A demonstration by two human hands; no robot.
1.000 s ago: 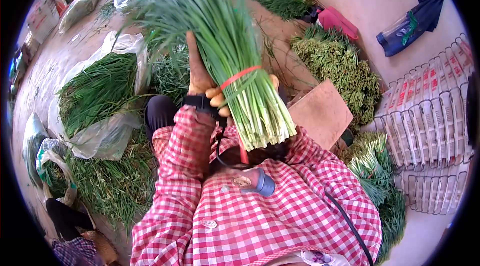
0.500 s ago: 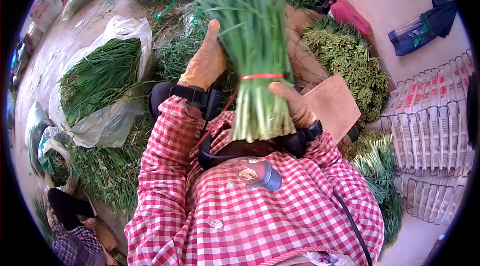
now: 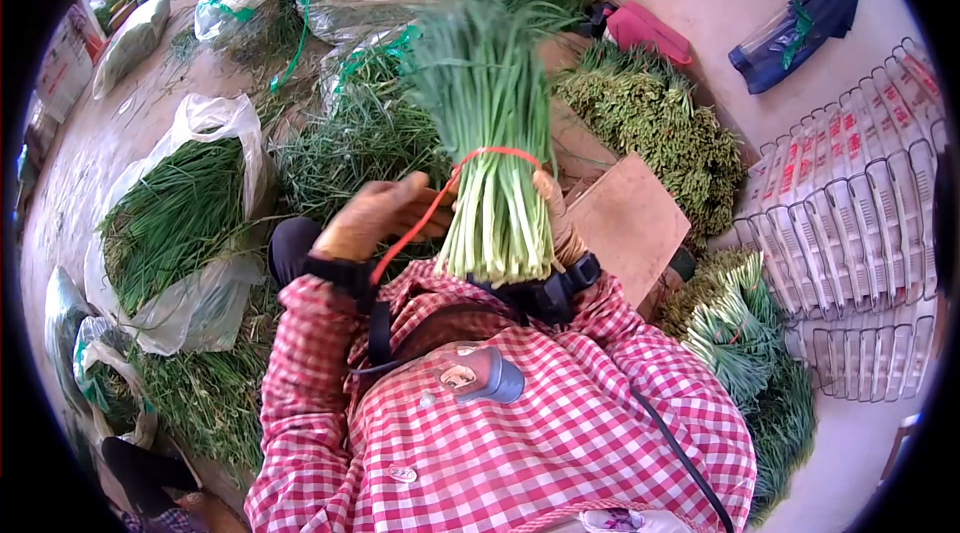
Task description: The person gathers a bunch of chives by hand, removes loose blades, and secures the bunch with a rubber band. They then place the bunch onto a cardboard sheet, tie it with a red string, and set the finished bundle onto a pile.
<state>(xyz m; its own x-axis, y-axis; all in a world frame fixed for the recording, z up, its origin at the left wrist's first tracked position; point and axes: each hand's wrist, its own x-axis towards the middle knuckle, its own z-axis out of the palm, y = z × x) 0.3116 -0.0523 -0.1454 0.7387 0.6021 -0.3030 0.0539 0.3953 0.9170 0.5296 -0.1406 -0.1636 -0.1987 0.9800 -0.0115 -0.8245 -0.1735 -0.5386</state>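
A bunch of garlic chives [image 3: 498, 203] stands in front of my chest, pale cut ends down and green leaves up. My right hand [image 3: 562, 223], in a tan glove, grips it from the right side; the fingers behind are hidden. A red tie [image 3: 510, 151] circles the stalks, and its loose tail slants down to the left past my left wrist. My left hand [image 3: 385, 216], also gloved, is beside the bunch's left side, fingers apart and pointing toward the stalks, with the tie's tail crossing in front of them.
Loose greens in an open plastic bag [image 3: 185, 223] lie to the left. On the right are a bud-tipped green pile [image 3: 655, 138], a tan board [image 3: 630, 223], tied chive bunches [image 3: 745, 333] and stacked white crates [image 3: 850, 203]. Another person's dark-clothed leg [image 3: 145, 473] shows at lower left.
My left hand has dropped from beside the leaves to the lower stalks. The bunch has shifted slightly left and lower, and the tie's tail now stretches leftward. The view has turned a little.
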